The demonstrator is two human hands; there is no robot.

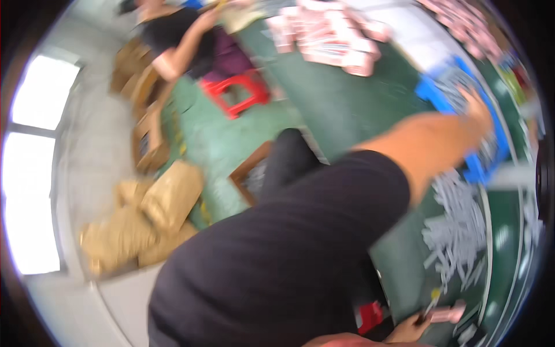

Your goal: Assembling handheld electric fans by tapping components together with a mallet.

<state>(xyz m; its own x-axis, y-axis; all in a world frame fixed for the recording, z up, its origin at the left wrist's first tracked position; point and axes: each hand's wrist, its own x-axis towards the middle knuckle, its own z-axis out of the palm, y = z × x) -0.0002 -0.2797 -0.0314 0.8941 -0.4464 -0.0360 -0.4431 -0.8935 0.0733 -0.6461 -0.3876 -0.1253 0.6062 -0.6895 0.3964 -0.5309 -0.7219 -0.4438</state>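
My left arm, in a dark sleeve, stretches across the green table to a blue bin [485, 168] at the far right. My left hand [478, 113] is inside it, over a heap of grey strip-like pieces [454, 81]; its fingers are blurred, so what they grip cannot be told. Low in the view, my right hand [407, 329] is closed around the dark end of a pale pink piece [448, 313]. A small yellow-tipped item [435, 294] lies beside that piece. Between the bin and my right hand, many loose grey strips [457, 225] are spread on the table.
Pink parts [329, 34] are piled at the far side of the table. A co-worker [185, 40] sits near a red stool [234, 92]. A cardboard box [245, 173] stands by my leg, and brown sacks [173, 194] lean near the left wall.
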